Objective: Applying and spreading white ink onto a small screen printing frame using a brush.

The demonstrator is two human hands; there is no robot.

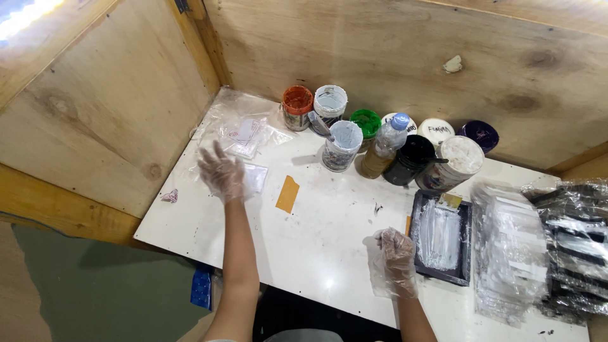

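While left hand (221, 172) hovers spread, right hand (398, 253) rests curled

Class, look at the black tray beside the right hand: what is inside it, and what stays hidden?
Inside the black tray, white paint coats the floor, and a small scraper rests at its far end. The paint hides the tray's bottom. The gloved right hand lies beside the tray, not in it.

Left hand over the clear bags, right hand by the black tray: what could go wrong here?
1. The left hand hovers over loose clear bags; its glove could smear them if it carries ink.
2. The right hand sits beside the black tray coated in white paste; a nudge might spread it.
3. Open paint jars crowd together and could tip.
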